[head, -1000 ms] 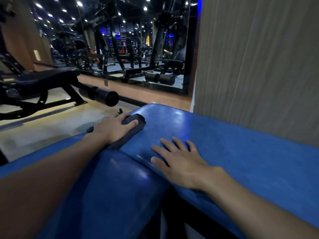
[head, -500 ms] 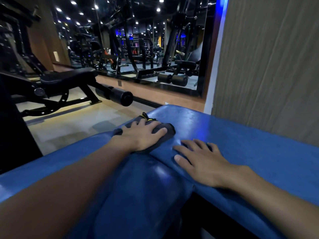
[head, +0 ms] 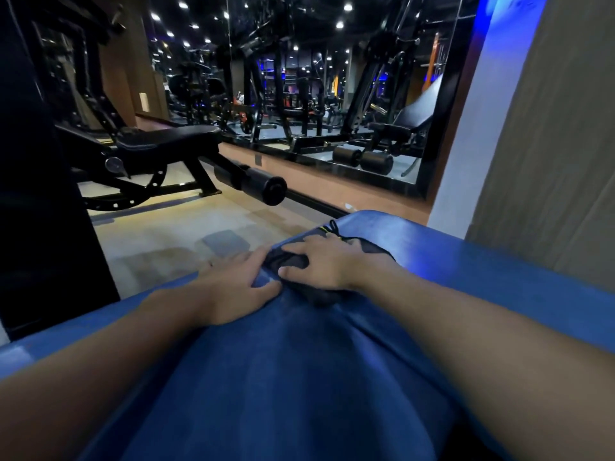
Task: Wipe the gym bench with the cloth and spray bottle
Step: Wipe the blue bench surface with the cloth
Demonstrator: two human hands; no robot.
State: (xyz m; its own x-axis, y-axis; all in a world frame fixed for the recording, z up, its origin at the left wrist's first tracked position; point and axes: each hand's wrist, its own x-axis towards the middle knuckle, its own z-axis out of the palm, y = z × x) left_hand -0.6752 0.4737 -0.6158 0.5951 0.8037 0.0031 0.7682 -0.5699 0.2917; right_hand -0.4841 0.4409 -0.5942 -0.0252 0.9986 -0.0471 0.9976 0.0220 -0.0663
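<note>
Cloth (head: 314,294), head view: dark, bunched near the far end of the blue gym bench (head: 299,377), toward its left edge. Soft, light, limp; likely to glide easily on the slick padding. Best gathered in a wad under the palm. Right hand (head: 329,266) curled over it, apparently gripping. Left hand (head: 238,289) flat just beside, fingers spread, holding nothing.

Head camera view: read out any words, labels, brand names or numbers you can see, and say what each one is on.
No text can be read anywhere in this view.
Blue bench pad: no print shows.
Dark cloth: no readable label, only yellow stitching at its edge.
Pale panel on the left wall: blurred, nothing legible.
Small dark plate below the mirror: too small to read.
</note>
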